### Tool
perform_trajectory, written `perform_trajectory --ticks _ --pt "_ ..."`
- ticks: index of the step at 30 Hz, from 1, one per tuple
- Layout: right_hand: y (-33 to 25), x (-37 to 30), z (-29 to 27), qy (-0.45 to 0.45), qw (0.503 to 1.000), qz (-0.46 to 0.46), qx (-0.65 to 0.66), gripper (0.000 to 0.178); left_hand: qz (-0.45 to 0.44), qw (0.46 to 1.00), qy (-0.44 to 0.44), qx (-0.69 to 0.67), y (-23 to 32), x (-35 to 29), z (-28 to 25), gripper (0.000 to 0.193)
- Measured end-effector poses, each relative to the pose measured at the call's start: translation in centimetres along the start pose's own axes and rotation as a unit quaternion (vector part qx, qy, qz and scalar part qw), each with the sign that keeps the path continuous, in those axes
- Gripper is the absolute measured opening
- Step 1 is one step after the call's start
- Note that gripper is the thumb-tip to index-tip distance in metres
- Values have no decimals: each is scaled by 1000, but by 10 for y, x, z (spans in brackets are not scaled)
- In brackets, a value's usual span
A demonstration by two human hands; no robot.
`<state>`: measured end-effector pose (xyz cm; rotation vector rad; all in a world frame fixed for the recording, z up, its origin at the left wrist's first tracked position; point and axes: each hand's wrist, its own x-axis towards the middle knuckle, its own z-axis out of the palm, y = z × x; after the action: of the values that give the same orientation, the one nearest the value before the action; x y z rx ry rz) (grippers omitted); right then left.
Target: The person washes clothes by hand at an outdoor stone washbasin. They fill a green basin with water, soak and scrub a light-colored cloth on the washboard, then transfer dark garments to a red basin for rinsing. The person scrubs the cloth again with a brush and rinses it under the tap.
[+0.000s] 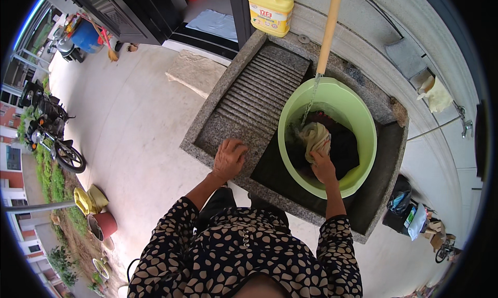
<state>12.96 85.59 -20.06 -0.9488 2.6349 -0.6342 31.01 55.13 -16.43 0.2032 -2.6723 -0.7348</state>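
Now, right hand [322, 165]: pinching the pale cloth [315, 137] inside the green tub [367, 124].
Left hand [230, 159]: half open, fingers bent, at the sink [222, 88], left of the tub.
Dark laundry [345, 148]: in the tub, beside the cloth.
Water [312, 98]: falling into the tub.

A speckled grey stone sink [224, 89] is doing most of the carrying. A ribbed washboard [259, 93] is taking up its left side, and a big pale green basin [360, 111] is sitting in the deeper, dark compartment on the right. A chunky yellow jug [271, 12] is standing at the far left corner of the rim, with a small round metal disc [304, 39] lying just beside it. Around the sink, a pale concrete floor [145, 111] is holding a rough stone slab [197, 72] near the doorway [207, 44], a motorcycle [49, 124] off left and a red bucket [104, 224] nearer in.
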Motion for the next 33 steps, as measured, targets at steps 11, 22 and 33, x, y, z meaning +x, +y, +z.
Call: perform_trajectory --ticks 11,22,33 --pt "-150 -51 3 357 924 -73 115 15 -5 997 23 78 -55 -75 -61 39" --pt "-290 -103 227 41 985 -141 89 47 -121 992 3 -22 -123 -240 -145 35" --pt "-257 7 273 25 995 80 -53 42 -252 961 -15 -115 -131 -316 -134 23"
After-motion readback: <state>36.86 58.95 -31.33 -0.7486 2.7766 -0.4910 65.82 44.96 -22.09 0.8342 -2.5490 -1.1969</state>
